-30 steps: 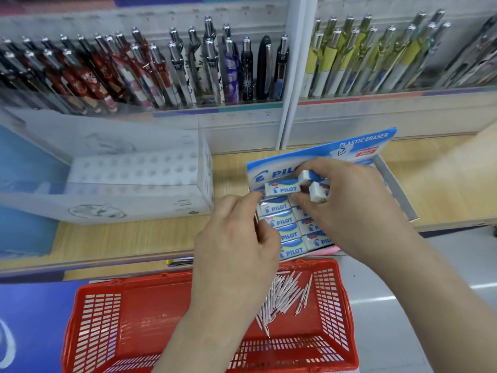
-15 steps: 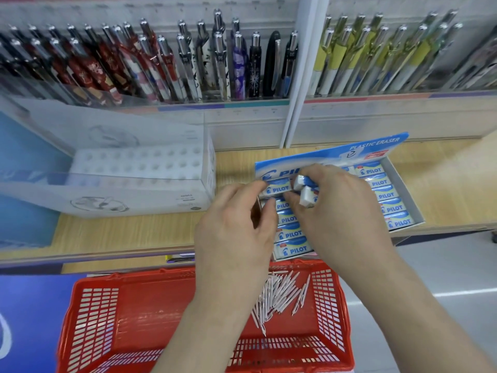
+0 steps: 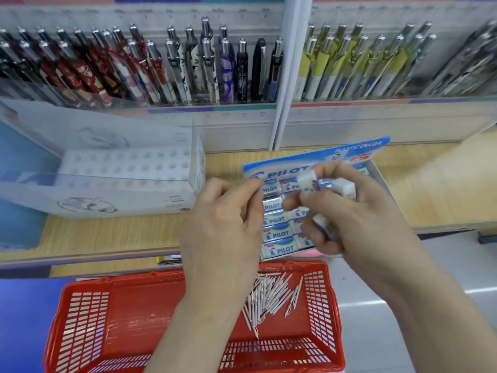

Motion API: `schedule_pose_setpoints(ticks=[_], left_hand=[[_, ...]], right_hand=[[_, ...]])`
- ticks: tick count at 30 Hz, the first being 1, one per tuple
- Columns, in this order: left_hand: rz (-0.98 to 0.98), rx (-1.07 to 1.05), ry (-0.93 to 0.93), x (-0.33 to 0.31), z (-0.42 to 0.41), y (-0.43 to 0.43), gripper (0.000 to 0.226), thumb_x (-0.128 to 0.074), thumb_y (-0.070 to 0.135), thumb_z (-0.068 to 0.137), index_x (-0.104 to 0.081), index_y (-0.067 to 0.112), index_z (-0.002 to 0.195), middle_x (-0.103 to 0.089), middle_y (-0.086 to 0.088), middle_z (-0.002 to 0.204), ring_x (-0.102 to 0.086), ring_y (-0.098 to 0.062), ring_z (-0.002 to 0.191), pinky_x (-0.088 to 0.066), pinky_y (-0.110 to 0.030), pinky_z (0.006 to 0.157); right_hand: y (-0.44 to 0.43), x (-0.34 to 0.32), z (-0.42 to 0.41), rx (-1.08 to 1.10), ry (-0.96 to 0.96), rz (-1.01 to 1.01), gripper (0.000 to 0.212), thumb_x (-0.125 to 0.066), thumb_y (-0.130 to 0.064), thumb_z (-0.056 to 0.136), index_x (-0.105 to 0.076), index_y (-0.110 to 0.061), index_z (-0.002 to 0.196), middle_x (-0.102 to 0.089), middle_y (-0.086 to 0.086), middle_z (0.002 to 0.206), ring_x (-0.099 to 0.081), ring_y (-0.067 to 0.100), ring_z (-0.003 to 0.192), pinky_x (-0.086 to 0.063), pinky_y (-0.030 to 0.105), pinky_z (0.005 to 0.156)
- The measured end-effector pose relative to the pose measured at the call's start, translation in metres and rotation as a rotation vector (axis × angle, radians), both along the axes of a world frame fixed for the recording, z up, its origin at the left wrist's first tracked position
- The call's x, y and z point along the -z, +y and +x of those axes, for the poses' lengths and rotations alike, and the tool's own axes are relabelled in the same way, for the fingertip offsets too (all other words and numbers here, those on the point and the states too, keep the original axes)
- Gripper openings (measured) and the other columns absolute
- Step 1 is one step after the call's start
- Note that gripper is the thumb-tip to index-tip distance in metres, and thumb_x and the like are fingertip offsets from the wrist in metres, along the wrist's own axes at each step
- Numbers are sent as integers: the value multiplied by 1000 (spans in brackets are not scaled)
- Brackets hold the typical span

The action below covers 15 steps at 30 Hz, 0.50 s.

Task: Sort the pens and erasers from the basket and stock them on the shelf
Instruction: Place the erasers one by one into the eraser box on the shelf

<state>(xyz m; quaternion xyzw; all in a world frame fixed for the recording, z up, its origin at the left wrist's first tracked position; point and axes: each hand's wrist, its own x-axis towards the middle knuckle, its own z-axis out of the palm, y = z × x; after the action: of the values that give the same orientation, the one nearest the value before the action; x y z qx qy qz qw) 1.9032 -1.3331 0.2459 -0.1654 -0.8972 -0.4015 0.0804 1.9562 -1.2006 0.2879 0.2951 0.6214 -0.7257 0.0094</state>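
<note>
Three small white block erasers with blue paper sleeves (image 3: 344, 187) sit in the right hand (image 3: 371, 232), right of centre in the frame. One is pinched at the fingertips and the others are tucked under the curled fingers, probably as a small supply so that each can be fed out in turn. The hand hovers just above the blue-and-white cardboard display box (image 3: 317, 154), where rows of matching sleeved erasers (image 3: 279, 232) lie flat and packed edge to edge. The left column looks full, and the right side is hidden by the hand.

The left hand (image 3: 223, 224) is at mid-frame with its fingers curled. Its tips are at the top-left eraser of the box, seemingly seating it, though I cannot tell whether it pinches that eraser or only touches it.

The box rests on the pale wooden shelf (image 3: 430, 189). In the lower frame, the red slotted plastic basket (image 3: 80, 313) holds a heap of thin pale pens (image 3: 271, 300), not yet sorted. A clear plastic pen stand with empty holes (image 3: 121, 170) sits at mid-left, likely their destination. Upright patterned clip pens (image 3: 204, 65) fill the upper rack.
</note>
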Motion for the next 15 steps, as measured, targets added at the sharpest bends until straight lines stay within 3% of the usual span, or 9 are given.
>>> schedule_pose_setpoints(ticks=[3,5,7,9,12,15], left_hand=[[237,139,-192,-16,6,1,32,-61,22,83,-66,36,111,-57,13,87,-56,-8,69,-49,-21,60],[406,283,-416,-25,9,0,40,-63,20,80,-65,40,114,-58,14,98,-60,-10,73,-55,-27,61],[434,344,-500,-28,8,-3,38,-68,23,76,-67,41,109,-60,12,102,-63,-13,76,-58,-35,65],[428,323,-495,-30,7,-5,30,-76,26,70,-72,39,98,-66,7,95,-66,-13,76,-58,-33,67],[599,228,-568,-31,11,-6,21,-77,23,62,-75,28,83,-72,-3,76,-69,-12,67,-55,-22,62],[664,146,-622,-28,15,-7,23,-73,23,59,-75,22,82,-72,-7,73,-67,-16,61,-56,-24,59]], right_hand=[[3,1,7,-90,55,-132,11,-66,-17,83,-60,-10,89,-71,7,80,-38,12,41,-28,15,38],[4,2,9,-105,78,-168,18,-71,-22,76,-65,-9,87,-65,8,77,-39,11,41,-27,15,38],[5,2,11,-109,71,-185,25,-69,-23,74,-66,-3,89,-60,10,74,-39,11,41,-25,15,38],[6,2,11,-103,60,-201,32,-65,-23,74,-64,1,95,-57,4,64,-39,12,40,-21,15,38],[7,0,12,-95,68,-265,30,-64,-21,73,-66,-6,99,-61,8,65,-37,12,38,-22,13,36],[9,-1,14,-136,39,-118,22,-68,-18,73,-69,-12,94,-63,9,69,-37,12,40,-27,15,36]])
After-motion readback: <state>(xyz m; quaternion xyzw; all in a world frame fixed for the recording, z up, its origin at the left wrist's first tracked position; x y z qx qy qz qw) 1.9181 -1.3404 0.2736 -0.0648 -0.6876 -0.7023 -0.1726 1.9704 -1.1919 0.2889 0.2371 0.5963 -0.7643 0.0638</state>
